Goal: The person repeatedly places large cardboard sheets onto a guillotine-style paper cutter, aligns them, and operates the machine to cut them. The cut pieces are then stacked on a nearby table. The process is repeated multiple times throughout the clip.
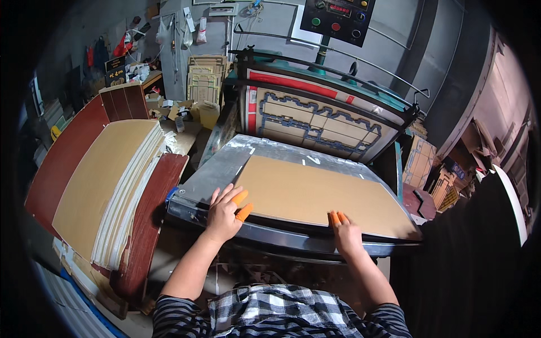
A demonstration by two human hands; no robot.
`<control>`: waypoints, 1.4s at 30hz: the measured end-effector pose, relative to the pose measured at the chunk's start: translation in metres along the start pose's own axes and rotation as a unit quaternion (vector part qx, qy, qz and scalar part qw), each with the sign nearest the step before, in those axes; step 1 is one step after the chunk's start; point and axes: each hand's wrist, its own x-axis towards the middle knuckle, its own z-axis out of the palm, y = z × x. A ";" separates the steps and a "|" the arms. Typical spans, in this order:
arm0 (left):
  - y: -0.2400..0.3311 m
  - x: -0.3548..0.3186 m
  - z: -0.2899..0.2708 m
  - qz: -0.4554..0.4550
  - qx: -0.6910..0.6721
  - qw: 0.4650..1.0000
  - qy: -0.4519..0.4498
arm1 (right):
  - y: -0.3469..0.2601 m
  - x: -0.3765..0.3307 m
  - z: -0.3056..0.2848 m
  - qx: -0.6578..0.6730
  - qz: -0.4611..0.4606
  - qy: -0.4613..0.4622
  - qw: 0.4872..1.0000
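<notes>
A brown cardboard sheet (315, 194) lies on the metal bed (211, 173) of a press in front of me. My left hand (224, 213) is at the sheet's near left corner, fingers spread, with orange finger covers on the thumb and index finger. At the near edge, right of the middle, my right hand (346, 232) rests its orange-covered fingertips on the sheet, the other fingers partly hidden. Neither hand is wrapped round anything. Behind the sheet, the raised press plate holds a cutting die board (318, 125) with dark foam strips along its pattern.
On my left stands a stack of cardboard sheets (101, 186) beside dark red boards (152, 219). A control panel (337, 21) with coloured buttons rises above the press. More die boards lean at the back (205, 79) and right (420, 160). The bed's front rail (282, 241) runs before me.
</notes>
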 end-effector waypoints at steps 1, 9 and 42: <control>0.000 0.004 0.002 -0.009 -0.002 1.000 0.002 | -0.007 0.024 -0.011 0.030 0.044 -0.113 0.992; -0.016 0.007 0.023 -0.060 0.099 0.993 -0.038 | 0.004 0.053 0.056 -0.011 0.015 -0.132 0.991; -0.016 0.082 0.090 -0.160 0.179 0.868 -0.435 | 0.124 0.026 0.056 0.109 0.318 -0.414 0.846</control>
